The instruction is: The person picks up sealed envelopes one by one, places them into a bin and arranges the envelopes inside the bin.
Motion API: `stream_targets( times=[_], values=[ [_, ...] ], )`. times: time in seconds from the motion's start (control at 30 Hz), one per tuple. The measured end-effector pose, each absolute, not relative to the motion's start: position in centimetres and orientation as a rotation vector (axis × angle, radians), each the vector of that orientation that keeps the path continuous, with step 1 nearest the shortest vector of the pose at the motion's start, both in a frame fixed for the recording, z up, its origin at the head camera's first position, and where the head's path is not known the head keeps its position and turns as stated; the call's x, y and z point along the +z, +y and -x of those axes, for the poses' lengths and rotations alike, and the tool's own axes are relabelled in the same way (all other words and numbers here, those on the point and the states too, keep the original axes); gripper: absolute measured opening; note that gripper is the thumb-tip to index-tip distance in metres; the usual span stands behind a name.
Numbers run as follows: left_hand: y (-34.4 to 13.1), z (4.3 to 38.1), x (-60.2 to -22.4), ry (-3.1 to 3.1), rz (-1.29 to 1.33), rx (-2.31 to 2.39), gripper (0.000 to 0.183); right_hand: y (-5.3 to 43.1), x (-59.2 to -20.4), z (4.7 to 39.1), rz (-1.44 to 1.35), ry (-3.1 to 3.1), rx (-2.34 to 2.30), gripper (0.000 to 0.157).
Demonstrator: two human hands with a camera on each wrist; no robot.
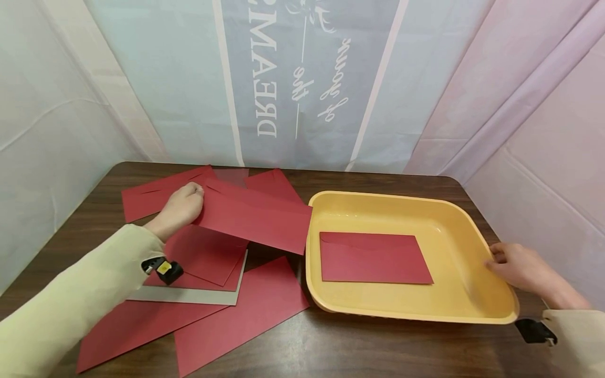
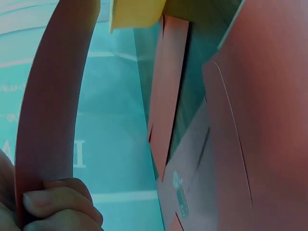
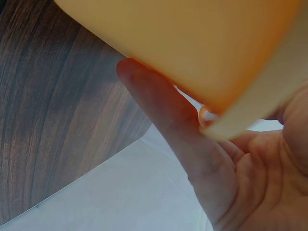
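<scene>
My left hand (image 1: 183, 206) pinches one end of a red envelope (image 1: 257, 214), raised and tilted above the pile, its far end by the yellow basin's left rim. In the left wrist view, curled fingers (image 2: 65, 207) hold that envelope (image 2: 55, 106) at its lower end. Another red envelope (image 1: 375, 258) lies flat inside the yellow basin (image 1: 458, 278). At the basin's right side, my right hand (image 1: 522, 268) grips the rim. The right wrist view has fingers (image 3: 163, 106) along the outer wall, with the thumb on the other side of the rim.
Several red envelopes (image 1: 241, 320) overlap on the left of the dark wooden table (image 1: 359, 346), among them a pale grey-edged sheet (image 1: 189, 295). A red envelope (image 1: 274, 185) lies near the back edge. Printed cloth (image 1: 293, 94) hangs behind the table.
</scene>
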State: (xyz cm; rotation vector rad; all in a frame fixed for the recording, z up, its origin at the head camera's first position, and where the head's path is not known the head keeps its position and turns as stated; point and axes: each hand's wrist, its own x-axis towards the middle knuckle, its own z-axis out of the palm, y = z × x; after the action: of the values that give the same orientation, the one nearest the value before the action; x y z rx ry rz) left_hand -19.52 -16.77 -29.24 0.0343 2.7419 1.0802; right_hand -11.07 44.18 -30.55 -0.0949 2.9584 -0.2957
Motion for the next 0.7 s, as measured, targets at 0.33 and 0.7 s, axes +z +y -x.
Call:
stream_targets(
  times=[0.33,0.7],
  values=[
    [-13.5,19.8,-29.4,2.736,-0.034,1.119,0.044,44.2,-30.6,11.1,0.102,2.959,-0.306,0.037],
    [-11.1,19.7,-30.5,2.743,-0.079,1.161,0.038,44.2,-30.6,11.2,0.103,2.958,-0.307,0.036]
  ],
)
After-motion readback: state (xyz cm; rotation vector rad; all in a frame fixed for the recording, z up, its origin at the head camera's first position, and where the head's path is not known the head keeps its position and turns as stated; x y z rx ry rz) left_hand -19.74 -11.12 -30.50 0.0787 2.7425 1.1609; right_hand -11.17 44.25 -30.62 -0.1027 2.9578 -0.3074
